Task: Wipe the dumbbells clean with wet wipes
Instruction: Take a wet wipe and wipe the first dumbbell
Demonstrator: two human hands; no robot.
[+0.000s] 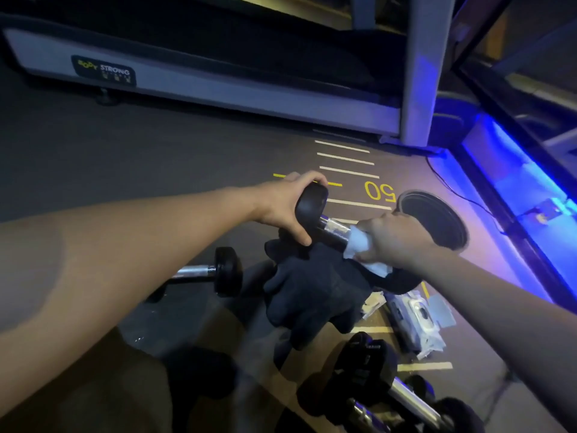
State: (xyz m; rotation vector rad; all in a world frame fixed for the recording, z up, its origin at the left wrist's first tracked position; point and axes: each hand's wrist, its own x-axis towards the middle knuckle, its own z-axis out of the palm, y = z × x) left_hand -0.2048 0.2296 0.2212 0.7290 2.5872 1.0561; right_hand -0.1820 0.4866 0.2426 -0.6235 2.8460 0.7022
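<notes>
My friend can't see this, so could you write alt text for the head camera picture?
A person's left hand grips one end of a dumbbell while the right hand rubs a white wet wipe along its metal handle. More dumbbells and a wipes pack lie on the gym floor.

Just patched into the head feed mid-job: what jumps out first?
Centre frame, the left hand grips one black end of a raised dumbbell while the right hand wraps a white wet wipe round its chrome handle. A dark cloth hangs below. More dumbbells lie on the floor nearby, a wipes pack beside them, and blue strip lighting glows at right.
</notes>
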